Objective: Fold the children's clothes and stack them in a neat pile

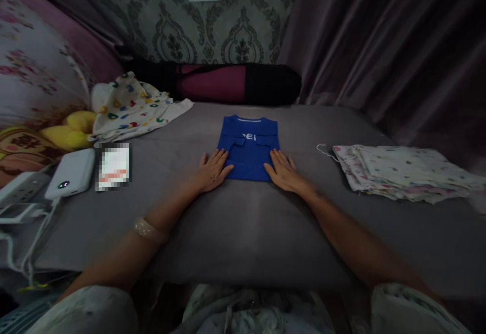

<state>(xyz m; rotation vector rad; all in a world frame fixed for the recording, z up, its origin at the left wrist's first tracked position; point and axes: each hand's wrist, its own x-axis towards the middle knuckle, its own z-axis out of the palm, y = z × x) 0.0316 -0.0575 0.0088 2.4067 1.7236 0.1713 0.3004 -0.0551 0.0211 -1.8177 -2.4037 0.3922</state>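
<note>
A blue shirt (248, 154) with white lettering lies folded into a compact shape on the grey bed sheet (243, 222). Its neckline points away from me, and its sleeves are folded in across the front. My left hand (216, 171) rests flat with fingers stretched out, touching the shirt's left edge. On the opposite edge my right hand (284, 171) lies flat too, its fingertips on the fabric. Neither hand grips anything.
Folded patterned clothes (402, 172) are stacked at the right. To the left lie a colourful patterned garment (136, 109), a white power bank (72, 172), a blurred-out rectangular item (114, 166) and a power strip (23, 187) with cables. A black-and-red roll (212, 82) lies along the wall.
</note>
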